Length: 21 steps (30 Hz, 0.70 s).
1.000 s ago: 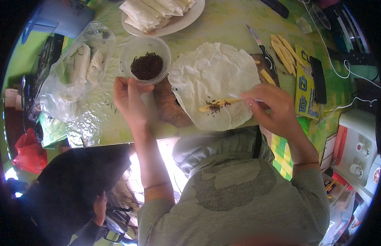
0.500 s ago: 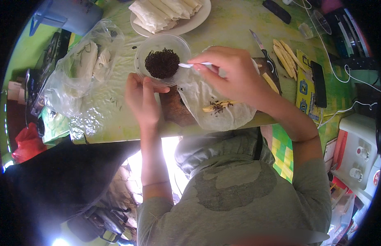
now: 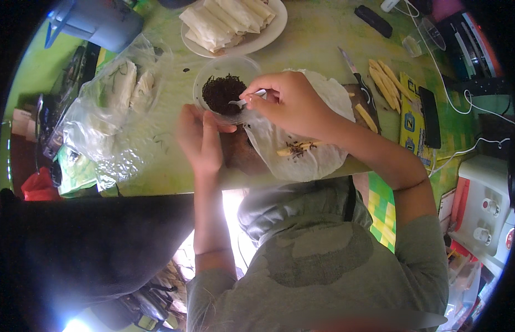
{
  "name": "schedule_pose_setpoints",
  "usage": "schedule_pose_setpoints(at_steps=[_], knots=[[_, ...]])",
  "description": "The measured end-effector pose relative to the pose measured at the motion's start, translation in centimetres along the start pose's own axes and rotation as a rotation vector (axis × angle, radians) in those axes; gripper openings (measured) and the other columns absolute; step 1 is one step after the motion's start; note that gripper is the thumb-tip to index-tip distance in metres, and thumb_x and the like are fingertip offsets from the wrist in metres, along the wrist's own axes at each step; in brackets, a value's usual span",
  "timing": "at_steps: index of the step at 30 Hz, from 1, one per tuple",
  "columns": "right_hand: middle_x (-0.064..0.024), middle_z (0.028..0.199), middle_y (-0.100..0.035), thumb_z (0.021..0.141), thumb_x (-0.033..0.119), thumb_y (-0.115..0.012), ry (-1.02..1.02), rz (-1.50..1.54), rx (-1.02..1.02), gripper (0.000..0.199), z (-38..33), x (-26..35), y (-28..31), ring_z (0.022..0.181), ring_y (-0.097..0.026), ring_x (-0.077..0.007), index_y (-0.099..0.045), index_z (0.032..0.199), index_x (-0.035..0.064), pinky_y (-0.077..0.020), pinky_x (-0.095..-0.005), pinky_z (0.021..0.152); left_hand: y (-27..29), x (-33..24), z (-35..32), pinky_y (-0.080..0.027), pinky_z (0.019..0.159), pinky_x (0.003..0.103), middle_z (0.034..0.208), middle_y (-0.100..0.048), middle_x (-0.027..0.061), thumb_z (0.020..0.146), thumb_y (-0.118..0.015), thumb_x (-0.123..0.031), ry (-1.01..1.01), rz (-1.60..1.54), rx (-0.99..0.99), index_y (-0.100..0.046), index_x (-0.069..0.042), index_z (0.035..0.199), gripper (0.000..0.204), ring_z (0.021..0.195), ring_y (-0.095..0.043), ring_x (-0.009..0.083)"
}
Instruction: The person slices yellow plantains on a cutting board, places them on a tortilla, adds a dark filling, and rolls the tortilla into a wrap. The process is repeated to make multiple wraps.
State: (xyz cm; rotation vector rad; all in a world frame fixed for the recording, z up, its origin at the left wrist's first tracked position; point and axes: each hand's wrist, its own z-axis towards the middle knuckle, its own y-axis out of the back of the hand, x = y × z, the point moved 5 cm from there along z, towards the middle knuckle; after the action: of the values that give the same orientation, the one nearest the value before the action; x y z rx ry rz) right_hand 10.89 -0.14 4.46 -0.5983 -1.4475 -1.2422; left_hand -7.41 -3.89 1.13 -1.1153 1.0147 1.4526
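My left hand (image 3: pixel 205 138) is closed on the near-left rim of a clear round plastic bowl (image 3: pixel 252 69), which tilts a little toward me. Dark brown sprinkles (image 3: pixel 220 93) lie heaped inside it. Between the fingertips of my right hand (image 3: pixel 288 102) is a white plastic spoon (image 3: pixel 236 103), its tip in the sprinkles. Below my right wrist a thin pale wrapper (image 3: pixel 318 166) is spread out. On it rests a banana strip (image 3: pixel 283 151) with scattered sprinkles on top; my forearm covers part of the wrapper.
A white plate (image 3: pixel 277 33) of rolled wrappers stands at the back. More wrappers lie in a clear plastic bag (image 3: pixel 94 119) at left. On the right are a knife (image 3: pixel 351 65), several banana strips (image 3: pixel 383 80), a dark phone (image 3: pixel 429 116) and white cables (image 3: pixel 446 88).
My right hand has moved left and slightly down, bringing the spoon from the bowl's right edge into the sprinkles. The bowl and left hand have shifted slightly right and down in view.
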Motion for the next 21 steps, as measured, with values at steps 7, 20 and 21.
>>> schedule_pose_setpoints(at_steps=[7,20,21], knots=[[-0.0086,0.088,-0.073,0.093,0.018,-0.066,-0.354,0.352,0.079,0.023,-0.3,-1.1,0.9,0.06,-0.057,-0.0061,-0.072,0.106,0.0001,-0.0441,-0.0203,0.055,-0.2,-0.3,-0.2,-0.055,0.059,0.029,0.075,-0.062,0.0124,0.1,-0.047,-0.008,-0.057,0.007,0.01,-0.047,0.0,0.088,0.014,0.061,-0.063,0.0171],[-0.009,0.088,-0.073,0.093,0.017,-0.065,-0.468,0.27,-0.013,0.021,-8.3,-1.3,8.7,0.057,-0.055,-0.0068,-0.073,0.106,0.0016,-0.043,-0.0204,0.053,1.1,1.0,0.3,-0.053,0.058,0.029,0.072,-0.059,0.0107,0.101,-0.048,-0.011,-0.217,0.112,0.007,-0.046,-0.003,0.086,0.017,0.061,-0.06,0.0166],[-0.009,0.087,-0.073,0.094,0.016,-0.064,-0.5,0.262,-0.012,0.02,-9.1,-1.4,8.9,0.057,-0.055,-0.0068,-0.073,0.105,0.0012,-0.0429,-0.0204,0.053,1.1,1.0,0.4,-0.052,0.058,0.029,0.072,-0.06,0.0107,0.101,-0.048,-0.012,-0.203,0.107,0.01,-0.046,-0.003,0.086,0.017,0.061,-0.06,0.0168]])
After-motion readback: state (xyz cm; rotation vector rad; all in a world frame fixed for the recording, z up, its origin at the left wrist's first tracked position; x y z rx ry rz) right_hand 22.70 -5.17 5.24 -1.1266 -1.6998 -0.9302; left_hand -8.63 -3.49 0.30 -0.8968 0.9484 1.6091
